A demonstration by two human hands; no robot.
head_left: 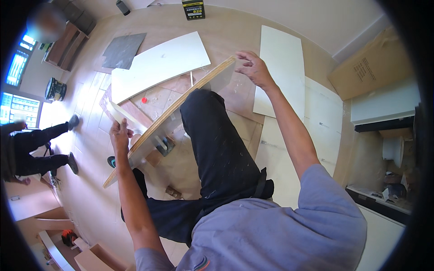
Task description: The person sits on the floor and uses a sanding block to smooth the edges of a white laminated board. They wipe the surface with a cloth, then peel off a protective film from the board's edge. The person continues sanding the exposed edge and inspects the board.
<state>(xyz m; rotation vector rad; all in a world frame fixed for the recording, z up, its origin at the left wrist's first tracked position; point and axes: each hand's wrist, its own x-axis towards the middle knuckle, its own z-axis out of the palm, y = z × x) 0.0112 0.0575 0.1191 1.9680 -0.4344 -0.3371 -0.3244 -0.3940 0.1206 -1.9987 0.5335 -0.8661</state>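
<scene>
A board with a bare plywood edge (174, 106) stands on edge, slanting across my raised knee from lower left to upper right. Close to its upper end is my right hand (254, 70), fingers curved and apart; whether a fingertip touches the board I cannot tell. On the lower left side, my left hand (120, 136) pinches a thin pale strip (123, 114) that curls up and away beyond the board. My left forearm crosses over the board's lower part. A dark tool or container (165, 145) on the floor shows partly beneath the board.
White panels (160, 65) (280, 67) and a grey sheet (124, 49) lie on the floor. A red round cap (144, 100) sits among scraps. An adhesive tin (193, 10) stands at the far wall, a bucket (55, 89) at left. Another person's legs (43, 149) are at left; a cardboard box (373, 65) is at right.
</scene>
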